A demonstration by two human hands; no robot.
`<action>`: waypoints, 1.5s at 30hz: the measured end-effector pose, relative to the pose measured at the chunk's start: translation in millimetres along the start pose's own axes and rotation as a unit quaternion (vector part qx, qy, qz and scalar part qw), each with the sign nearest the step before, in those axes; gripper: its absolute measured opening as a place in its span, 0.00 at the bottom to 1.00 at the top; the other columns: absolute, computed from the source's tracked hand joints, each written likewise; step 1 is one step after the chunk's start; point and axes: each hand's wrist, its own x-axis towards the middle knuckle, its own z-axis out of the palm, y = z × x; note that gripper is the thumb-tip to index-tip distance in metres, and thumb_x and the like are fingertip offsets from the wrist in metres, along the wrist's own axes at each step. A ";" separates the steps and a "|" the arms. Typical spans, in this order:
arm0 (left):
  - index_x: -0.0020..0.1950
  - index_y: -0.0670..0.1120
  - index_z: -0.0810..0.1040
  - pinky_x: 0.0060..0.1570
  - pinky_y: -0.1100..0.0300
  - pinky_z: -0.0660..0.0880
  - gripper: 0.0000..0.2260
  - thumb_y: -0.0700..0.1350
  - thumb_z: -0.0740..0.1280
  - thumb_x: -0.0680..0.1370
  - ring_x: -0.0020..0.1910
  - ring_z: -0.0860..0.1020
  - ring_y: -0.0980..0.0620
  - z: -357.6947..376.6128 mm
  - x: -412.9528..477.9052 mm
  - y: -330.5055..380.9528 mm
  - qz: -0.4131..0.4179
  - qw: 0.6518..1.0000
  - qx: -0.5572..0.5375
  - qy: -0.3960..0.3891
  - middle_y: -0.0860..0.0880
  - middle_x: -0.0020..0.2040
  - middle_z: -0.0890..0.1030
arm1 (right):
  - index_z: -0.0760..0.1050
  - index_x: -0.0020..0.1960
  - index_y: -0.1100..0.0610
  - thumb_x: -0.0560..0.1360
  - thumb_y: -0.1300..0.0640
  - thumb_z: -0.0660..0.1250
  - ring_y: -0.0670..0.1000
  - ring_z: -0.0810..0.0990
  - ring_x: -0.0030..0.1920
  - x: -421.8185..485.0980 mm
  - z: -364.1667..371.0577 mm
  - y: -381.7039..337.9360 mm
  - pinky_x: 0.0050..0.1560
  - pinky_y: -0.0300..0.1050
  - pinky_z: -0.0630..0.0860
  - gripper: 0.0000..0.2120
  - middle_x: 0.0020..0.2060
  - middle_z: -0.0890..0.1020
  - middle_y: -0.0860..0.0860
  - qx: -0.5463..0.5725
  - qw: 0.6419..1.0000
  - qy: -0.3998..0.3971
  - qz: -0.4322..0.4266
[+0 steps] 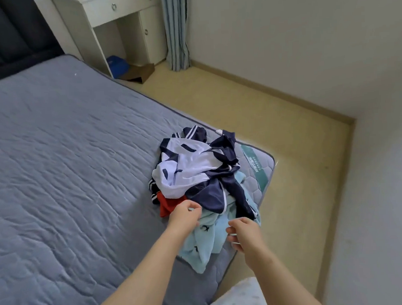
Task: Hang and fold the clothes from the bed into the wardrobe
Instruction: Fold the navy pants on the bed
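Navy-and-white, red and pale blue clothes (pixel 203 175), perhaps four garments, lie heaped at a corner of the bed (pixel 59 157).

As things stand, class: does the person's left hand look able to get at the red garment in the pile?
Probably yes. The left hand sits right beside the red garment, whose near edge lies bare; only its far part is tucked under the navy-and-white clothes.

Left hand (pixel 184 213), right hand (pixel 242 233) forward, fingers (pixel 231 239) half-curled.
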 end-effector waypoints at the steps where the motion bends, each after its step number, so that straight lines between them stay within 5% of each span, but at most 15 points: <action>1: 0.41 0.50 0.76 0.31 0.66 0.69 0.06 0.41 0.61 0.75 0.32 0.75 0.55 0.2 9.9 2.8 -0.006 1.000 -0.005 0.004 0.51 0.39 0.78 | 0.73 0.43 0.59 0.76 0.62 0.60 0.50 0.71 0.31 9.7 1.0 -5.9 0.32 0.40 0.66 0.05 0.36 0.76 0.54 -0.009 1.000 -0.002 0.009; 10: 0.37 0.51 0.74 0.39 0.60 0.73 0.08 0.41 0.60 0.74 0.38 0.75 0.49 28.4 101.2 8.1 -0.103 0.990 -0.011 0.095 0.51 0.35 0.77 | 0.71 0.39 0.57 0.76 0.64 0.60 0.49 0.70 0.28 114.6 13.9 -67.6 0.32 0.39 0.65 0.07 0.30 0.75 0.51 -0.127 0.988 -0.076 0.035; 14: 0.38 0.52 0.73 0.49 0.57 0.74 0.09 0.40 0.59 0.75 0.48 0.77 0.48 54.9 140.2 13.1 -0.165 0.976 0.002 0.144 0.52 0.43 0.79 | 0.68 0.35 0.57 0.75 0.66 0.59 0.47 0.66 0.23 169.5 4.5 -88.7 0.25 0.37 0.62 0.10 0.27 0.71 0.50 -0.177 0.976 -0.109 0.062; 17: 0.51 0.51 0.75 0.51 0.56 0.72 0.08 0.41 0.60 0.76 0.53 0.75 0.47 74.1 166.8 12.5 -0.214 0.964 0.024 0.156 0.49 0.56 0.77 | 0.68 0.35 0.57 0.74 0.66 0.59 0.47 0.66 0.24 208.4 0.5 -97.7 0.27 0.38 0.61 0.10 0.27 0.70 0.49 -0.214 0.966 -0.119 0.088; 20: 0.68 0.51 0.67 0.56 0.55 0.69 0.21 0.45 0.63 0.75 0.63 0.68 0.46 91.2 189.1 6.1 -0.225 0.957 0.093 0.155 0.50 0.68 0.65 | 0.67 0.34 0.56 0.74 0.66 0.58 0.47 0.66 0.25 242.6 -1.5 -100.5 0.27 0.38 0.62 0.11 0.28 0.71 0.49 -0.242 0.954 -0.143 0.102; 24: 0.72 0.52 0.58 0.67 0.49 0.60 0.26 0.49 0.62 0.76 0.74 0.51 0.47 113.9 215.3 -5.8 -0.217 0.937 0.271 0.044 0.53 0.75 0.53 | 0.71 0.40 0.57 0.75 0.64 0.59 0.49 0.70 0.29 274.3 -2.9 -98.2 0.28 0.37 0.67 0.07 0.32 0.75 0.51 -0.265 0.945 -0.143 0.130; 26: 0.68 0.51 0.66 0.68 0.49 0.57 0.18 0.49 0.60 0.79 0.74 0.52 0.48 119.9 226.1 -8.7 -0.206 0.920 0.331 0.037 0.52 0.73 0.59 | 0.71 0.40 0.57 0.75 0.64 0.59 0.49 0.71 0.28 283.9 -5.1 -97.0 0.28 0.37 0.67 0.07 0.32 0.75 0.51 -0.274 0.941 -0.147 0.135; 28: 0.60 0.49 0.72 0.62 0.53 0.61 0.11 0.47 0.57 0.80 0.69 0.63 0.49 122.3 232.4 -9.5 -0.189 0.915 0.346 0.080 0.50 0.66 0.70 | 0.71 0.40 0.57 0.75 0.64 0.59 0.49 0.72 0.29 290.3 -8.6 -96.7 0.31 0.39 0.68 0.07 0.33 0.75 0.51 -0.288 0.937 -0.148 0.132; 32: 0.55 0.44 0.72 0.46 0.57 0.67 0.08 0.44 0.56 0.80 0.53 0.74 0.44 112.0 224.0 -4.1 -0.208 0.957 0.058 0.196 0.45 0.54 0.78 | 0.71 0.39 0.57 0.75 0.64 0.59 0.50 0.71 0.30 291.9 -13.4 -101.5 0.32 0.40 0.68 0.08 0.32 0.75 0.52 -0.302 0.932 -0.155 0.128; 34: 0.50 0.47 0.73 0.45 0.59 0.68 0.06 0.43 0.56 0.80 0.50 0.74 0.49 99.5 212.0 3.2 -0.194 0.942 -0.094 0.256 0.50 0.49 0.78 | 0.71 0.40 0.57 0.76 0.64 0.59 0.50 0.70 0.30 287.5 -10.5 -106.4 0.32 0.40 0.67 0.07 0.33 0.74 0.52 -0.294 0.934 -0.163 0.122; 39: 0.41 0.46 0.74 0.36 0.60 0.71 0.11 0.40 0.57 0.81 0.38 0.77 0.51 53.1 176.0 35.3 -0.158 0.792 -0.472 0.353 0.47 0.39 0.79 | 0.72 0.47 0.55 0.77 0.61 0.57 0.50 0.72 0.33 268.2 3.2 -118.5 0.35 0.40 0.71 0.05 0.38 0.75 0.52 -0.289 0.935 -0.195 0.062; 42: 0.36 0.47 0.78 0.26 0.69 0.64 0.17 0.45 0.56 0.80 0.23 0.73 0.54 26.3 143.0 62.1 -0.127 0.750 -0.588 0.276 0.50 0.25 0.77 | 0.70 0.45 0.50 0.75 0.64 0.57 0.49 0.71 0.30 250.3 13.4 -126.1 0.31 0.39 0.68 0.09 0.38 0.73 0.52 -0.284 0.935 -0.210 0.014; 45: 0.27 0.43 0.80 0.25 0.69 0.67 0.24 0.46 0.55 0.79 0.22 0.74 0.52 3.2 110.3 82.6 -0.105 0.716 -0.658 0.206 0.47 0.25 0.77 | 0.64 0.64 0.47 0.73 0.67 0.61 0.52 0.74 0.38 225.6 24.5 -132.3 0.42 0.44 0.73 0.24 0.47 0.73 0.54 -0.258 0.936 -0.236 -0.041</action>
